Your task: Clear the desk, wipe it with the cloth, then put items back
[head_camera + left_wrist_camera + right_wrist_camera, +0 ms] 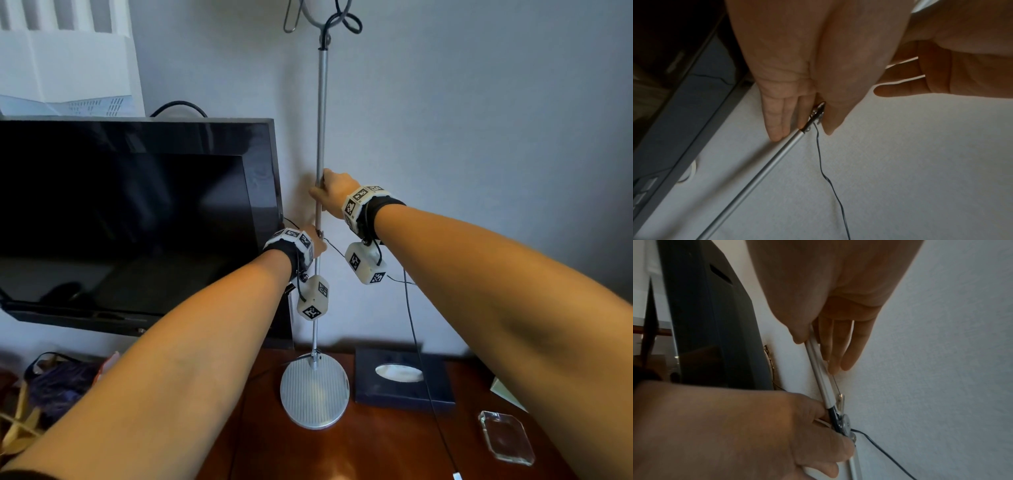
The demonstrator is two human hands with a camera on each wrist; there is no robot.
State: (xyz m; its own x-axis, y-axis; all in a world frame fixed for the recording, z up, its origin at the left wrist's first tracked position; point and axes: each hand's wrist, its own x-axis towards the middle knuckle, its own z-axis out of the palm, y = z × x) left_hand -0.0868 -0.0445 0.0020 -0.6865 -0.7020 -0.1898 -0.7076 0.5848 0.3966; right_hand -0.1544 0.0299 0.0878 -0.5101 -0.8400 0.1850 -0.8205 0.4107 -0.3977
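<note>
A silver desk lamp stands on the wooden desk (pixel 376 445), its thin pole (pixel 321 120) rising from a round ribbed base (pixel 314 394) close to the wall. My left hand (pixel 313 241) pinches the pole at its hinged joint (pixel 842 423), thumb on one side and fingers on the other. In the left wrist view that hand (pixel 801 134) straddles the pole (pixel 766 168). My right hand (pixel 329 192) grips the pole a little higher. The right wrist view shows the right hand (pixel 820 353) with thumb and fingers on either side of the pole (pixel 818 369). No cloth is in view.
A black screen (pixel 137 222) stands just left of the lamp. On the desk lie a black tissue box (pixel 404 380), a clear glass block (pixel 507 438) and a purple bag (pixel 61 380). A thin black cord (pixel 421 359) hangs from the joint across the desk.
</note>
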